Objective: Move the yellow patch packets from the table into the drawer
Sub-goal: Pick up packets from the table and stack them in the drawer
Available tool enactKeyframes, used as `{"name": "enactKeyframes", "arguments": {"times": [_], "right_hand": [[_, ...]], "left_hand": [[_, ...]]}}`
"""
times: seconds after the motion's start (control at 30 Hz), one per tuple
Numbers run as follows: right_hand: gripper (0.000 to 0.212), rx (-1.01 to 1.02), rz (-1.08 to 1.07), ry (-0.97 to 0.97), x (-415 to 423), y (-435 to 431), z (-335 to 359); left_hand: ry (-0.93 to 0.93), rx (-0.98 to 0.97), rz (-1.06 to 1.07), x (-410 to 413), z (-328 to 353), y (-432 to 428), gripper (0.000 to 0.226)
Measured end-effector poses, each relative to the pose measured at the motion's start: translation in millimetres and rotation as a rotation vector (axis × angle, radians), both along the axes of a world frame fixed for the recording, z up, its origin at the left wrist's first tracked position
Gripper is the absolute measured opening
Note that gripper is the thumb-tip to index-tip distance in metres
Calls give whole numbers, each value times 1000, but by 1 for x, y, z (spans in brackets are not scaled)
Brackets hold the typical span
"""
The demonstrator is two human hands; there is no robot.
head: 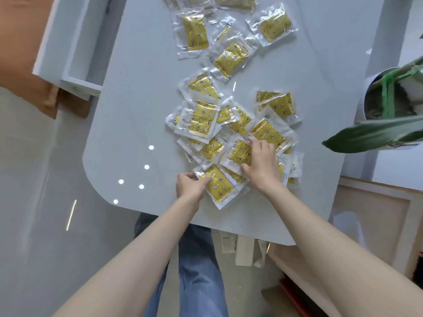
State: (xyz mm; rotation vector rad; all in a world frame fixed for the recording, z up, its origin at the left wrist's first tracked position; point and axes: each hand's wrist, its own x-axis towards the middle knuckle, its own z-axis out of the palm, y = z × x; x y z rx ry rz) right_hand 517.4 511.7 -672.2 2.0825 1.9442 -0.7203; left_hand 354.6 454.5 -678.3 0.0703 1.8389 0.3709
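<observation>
Both hands at work on the packet pile, near end of the table.

Left hand pinches the near packet by its left edge, thumb on top, fingers curled beneath; the packet lies flat on the table. Right hand sits on the pile with fingers bent, thumb and fingertips closed across a middle packet; whether that packet is lifted cannot be told. More packets lie scattered toward the far end, well apart from the hands. The drawer stands open off the table's left side, far corner, well apart from the pile. A plant pot stands at the right edge.
</observation>
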Motion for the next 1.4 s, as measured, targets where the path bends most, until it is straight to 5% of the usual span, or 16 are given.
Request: {"name": "enactKeyframes", "arguments": {"times": [0.27, 0.47, 0.97, 1.27, 1.4], "right_hand": [[52, -77, -193, 160, 2, -8, 0], [72, -108, -251, 262, -9, -22, -6], [45, -173, -218, 23, -13, -15, 0], [9, -329, -389, 466, 1, -29, 39], [12, -329, -430, 550, -4, -34, 75]], "left_hand": [[91, -37, 130, 12, -5, -9, 36], [94, -25, 165, 18, -6, -16, 25], [-112, -7, 224, 8, 0, -28, 15], [-65, 7, 129, -15, 27, -40, 17], [-37, 11, 149, -38, 58, -43, 18]]}}
